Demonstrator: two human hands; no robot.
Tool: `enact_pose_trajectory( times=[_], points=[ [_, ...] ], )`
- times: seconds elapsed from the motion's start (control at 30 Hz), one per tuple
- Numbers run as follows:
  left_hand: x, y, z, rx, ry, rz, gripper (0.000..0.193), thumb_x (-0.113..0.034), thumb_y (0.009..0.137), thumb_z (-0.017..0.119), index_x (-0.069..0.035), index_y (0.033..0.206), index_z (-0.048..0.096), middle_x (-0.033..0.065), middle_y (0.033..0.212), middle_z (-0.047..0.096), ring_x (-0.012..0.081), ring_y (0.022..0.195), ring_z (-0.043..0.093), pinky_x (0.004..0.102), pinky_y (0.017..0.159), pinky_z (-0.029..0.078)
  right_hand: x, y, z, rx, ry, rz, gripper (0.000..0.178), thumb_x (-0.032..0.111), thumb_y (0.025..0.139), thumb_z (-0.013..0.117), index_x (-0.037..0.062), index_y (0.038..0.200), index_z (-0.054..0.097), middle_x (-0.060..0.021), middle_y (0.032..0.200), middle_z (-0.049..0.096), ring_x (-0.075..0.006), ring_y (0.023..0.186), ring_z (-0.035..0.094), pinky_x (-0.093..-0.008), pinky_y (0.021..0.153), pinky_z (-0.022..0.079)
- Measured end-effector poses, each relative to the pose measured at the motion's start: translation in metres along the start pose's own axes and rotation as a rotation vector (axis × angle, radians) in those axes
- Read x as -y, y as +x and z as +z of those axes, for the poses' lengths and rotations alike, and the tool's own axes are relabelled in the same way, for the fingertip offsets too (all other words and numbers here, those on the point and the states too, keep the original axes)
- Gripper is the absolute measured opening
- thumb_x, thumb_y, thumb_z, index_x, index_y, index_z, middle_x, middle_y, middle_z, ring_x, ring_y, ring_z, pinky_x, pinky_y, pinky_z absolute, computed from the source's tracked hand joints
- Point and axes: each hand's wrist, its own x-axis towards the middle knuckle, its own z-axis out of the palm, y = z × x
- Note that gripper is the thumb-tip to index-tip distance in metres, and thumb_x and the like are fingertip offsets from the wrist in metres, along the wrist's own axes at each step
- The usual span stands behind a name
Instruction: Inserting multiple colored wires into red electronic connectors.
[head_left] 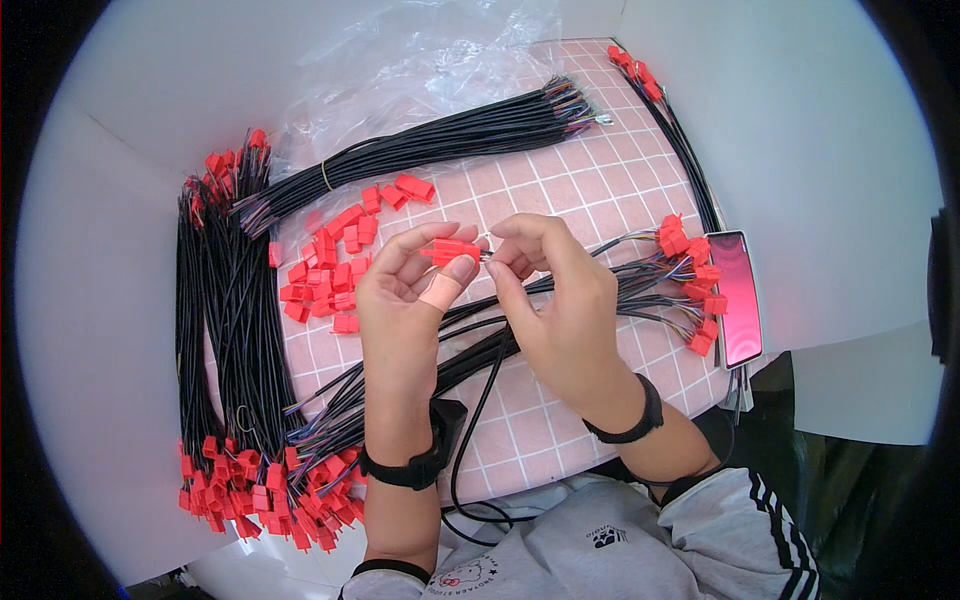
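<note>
My left hand (405, 285) is closed on a red plastic connector housing (450, 251), held between thumb and fingers above the middle of the table. A light patch like a plaster sits on its thumb. Close beside it my right hand (555, 290) pinches thin wire ends (487, 257) at the housing's right end. Whether the wires are inside the housing I cannot tell. Below my hands lie several black cables (490, 360), some with red connectors (700, 290) on their right ends. Loose red housings (325, 262) are scattered left of my left hand.
A tied bundle of black cables (430, 140) lies at the back beside clear plastic film (400, 70). Stacked cables with red connectors (245, 320) fill the left side. A phone (738, 300) lies at the right edge of the checked pink cloth (560, 420). Pale panels (840, 180) enclose the table.
</note>
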Motion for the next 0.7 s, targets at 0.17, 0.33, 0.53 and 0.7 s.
enact_pose_trajectory(
  times=[0.17,0.33,0.53,0.7],
  points=[
    [-0.0001,-0.0007,0.0009,0.009,-0.023,-0.029,0.030,0.002,0.074,0.060,0.003,0.102,0.052,0.0172,0.099,0.059,0.0189,0.090,0.059,0.0273,0.080,0.047,0.0017,-0.0002,0.0002,-0.012,0.011,0.037,0.027,-0.006,0.070,0.058,-0.0002,0.095,0.052,-0.0092,0.072,0.058,-0.0144,0.064,0.058,-0.0244,0.060,0.046],
    [-0.0005,-0.0005,0.0009,0.005,-0.057,-0.036,0.029,0.002,0.075,0.058,0.003,0.103,0.051,0.0159,0.098,0.059,0.0178,0.089,0.059,0.0269,0.078,0.049,0.0019,-0.0006,-0.0006,-0.027,-0.006,0.037,0.027,-0.007,0.070,0.058,0.0000,0.095,0.053,-0.0091,0.073,0.058,-0.0145,0.063,0.058,-0.0242,0.060,0.046],
    [-0.0015,-0.0004,0.0005,0.011,-0.060,-0.049,0.028,0.002,0.077,0.057,0.003,0.103,0.051,0.0146,0.096,0.059,0.0161,0.087,0.059,0.0265,0.078,0.049,-0.0004,0.0004,0.0009,-0.054,-0.067,-0.094,0.028,-0.008,0.069,0.058,0.0008,0.095,0.054,-0.0088,0.074,0.057,-0.0153,0.063,0.056,-0.0250,0.059,0.045],
    [0.0003,-0.0001,0.0006,0.010,-0.045,-0.050,0.028,0.001,0.077,0.057,0.003,0.104,0.051,0.0143,0.095,0.059,0.0159,0.086,0.059,0.0264,0.078,0.049,-0.0050,-0.0015,0.0037,-0.027,-0.121,-0.186,0.022,-0.004,0.072,0.055,0.0007,0.094,0.051,-0.0128,0.078,0.052,-0.0291,0.071,0.052,-0.0357,0.062,0.042]
  ],
)
